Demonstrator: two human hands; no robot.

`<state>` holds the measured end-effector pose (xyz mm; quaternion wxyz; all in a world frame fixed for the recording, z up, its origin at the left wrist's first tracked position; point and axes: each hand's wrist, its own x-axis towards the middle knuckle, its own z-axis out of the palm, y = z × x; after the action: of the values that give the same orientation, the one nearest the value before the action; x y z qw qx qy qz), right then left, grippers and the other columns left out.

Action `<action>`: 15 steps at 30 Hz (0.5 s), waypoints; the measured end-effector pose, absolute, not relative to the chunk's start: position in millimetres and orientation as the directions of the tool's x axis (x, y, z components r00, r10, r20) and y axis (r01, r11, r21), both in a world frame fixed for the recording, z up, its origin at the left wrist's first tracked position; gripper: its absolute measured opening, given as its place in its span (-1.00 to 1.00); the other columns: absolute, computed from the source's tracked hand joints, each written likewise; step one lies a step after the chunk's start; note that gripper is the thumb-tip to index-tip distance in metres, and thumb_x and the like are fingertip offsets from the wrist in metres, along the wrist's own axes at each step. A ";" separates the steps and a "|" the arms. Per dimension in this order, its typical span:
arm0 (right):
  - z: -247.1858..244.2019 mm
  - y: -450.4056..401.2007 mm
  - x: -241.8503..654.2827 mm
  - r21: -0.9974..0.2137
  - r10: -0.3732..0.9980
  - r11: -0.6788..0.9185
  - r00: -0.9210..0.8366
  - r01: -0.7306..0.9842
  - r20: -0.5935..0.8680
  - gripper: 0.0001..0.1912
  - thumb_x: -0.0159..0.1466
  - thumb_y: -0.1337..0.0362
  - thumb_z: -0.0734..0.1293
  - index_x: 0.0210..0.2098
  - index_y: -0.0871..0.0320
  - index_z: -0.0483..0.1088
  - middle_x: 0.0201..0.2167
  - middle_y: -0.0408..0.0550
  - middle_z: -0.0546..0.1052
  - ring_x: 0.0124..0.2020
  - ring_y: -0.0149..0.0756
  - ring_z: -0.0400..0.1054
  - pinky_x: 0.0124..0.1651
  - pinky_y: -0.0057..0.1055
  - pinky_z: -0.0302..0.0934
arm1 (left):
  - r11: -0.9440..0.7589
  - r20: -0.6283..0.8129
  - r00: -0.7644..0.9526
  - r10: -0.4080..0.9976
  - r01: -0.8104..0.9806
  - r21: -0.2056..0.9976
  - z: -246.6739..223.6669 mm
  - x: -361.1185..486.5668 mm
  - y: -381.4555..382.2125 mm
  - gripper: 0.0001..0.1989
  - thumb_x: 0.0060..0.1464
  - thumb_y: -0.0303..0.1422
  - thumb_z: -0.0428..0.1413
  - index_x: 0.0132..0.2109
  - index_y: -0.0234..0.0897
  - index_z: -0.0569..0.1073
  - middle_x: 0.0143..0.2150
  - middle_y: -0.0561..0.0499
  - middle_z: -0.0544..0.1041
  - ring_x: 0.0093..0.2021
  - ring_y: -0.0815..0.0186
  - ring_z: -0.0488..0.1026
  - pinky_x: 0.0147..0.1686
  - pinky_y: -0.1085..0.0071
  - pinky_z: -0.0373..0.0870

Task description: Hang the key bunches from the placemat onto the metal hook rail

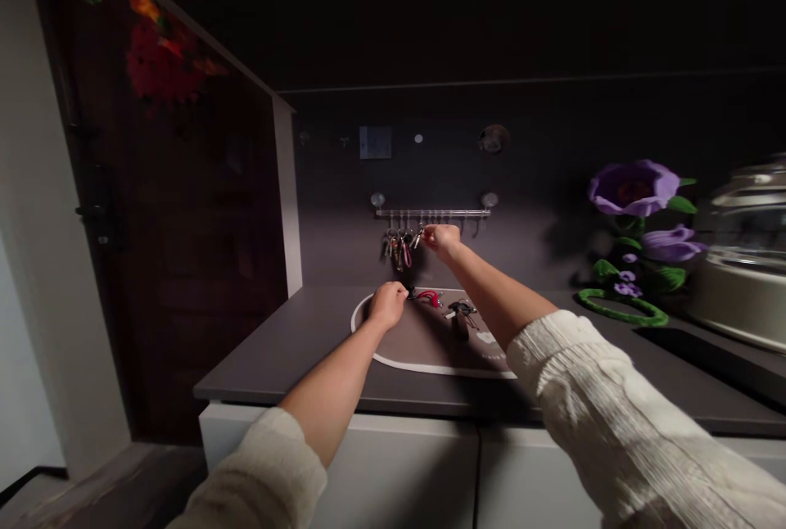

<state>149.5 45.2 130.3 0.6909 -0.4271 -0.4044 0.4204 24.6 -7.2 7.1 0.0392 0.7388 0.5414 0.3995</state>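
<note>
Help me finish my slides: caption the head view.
Right hand holding keys just below a wall rail, left hand low over a mat on the counter.

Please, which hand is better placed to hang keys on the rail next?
Probably the right hand: it is raised just below the rail, apparently pinching keys, while the left hand is low, over the mat.

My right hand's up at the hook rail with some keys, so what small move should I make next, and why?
Probably check that those keys are seated on the hook rail before letting go: your right hand holds them just below it, beside other hanging keys, and I can't tell whether they're hooked.
</note>
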 end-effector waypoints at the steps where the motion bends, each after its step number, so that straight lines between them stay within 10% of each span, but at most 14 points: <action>1: 131.6 46.8 149.1 -0.929 0.929 0.271 0.320 -0.251 0.184 -0.81 0.04 0.58 0.22 -0.63 0.25 0.26 -0.76 -0.19 0.32 -0.71 -0.54 0.23 -0.57 -0.56 0.26 | -0.409 0.547 0.095 0.831 0.771 0.488 7.5 24.7 -7.8 -0.81 0.05 -0.40 -0.03 -0.32 -0.29 0.48 -0.28 -0.05 0.51 -0.27 0.35 0.39 -0.24 0.47 0.24; 15: 132.6 57.8 148.2 -0.932 0.951 0.185 0.295 -0.313 0.090 -0.85 0.10 0.55 0.19 -0.55 0.26 0.27 -0.72 -0.15 0.32 -0.69 -0.52 0.23 -0.57 -0.58 0.26 | -0.399 0.535 0.102 0.839 0.783 0.477 8.0 24.9 -6.7 -0.81 0.05 -0.40 -0.03 -0.32 -0.30 0.48 -0.28 -0.06 0.51 -0.27 0.35 0.39 -0.23 0.46 0.24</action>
<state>148.2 57.8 132.6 0.6768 -0.4355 -0.3666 0.4668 24.9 -6.7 8.0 0.0358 0.7414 0.5470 0.3871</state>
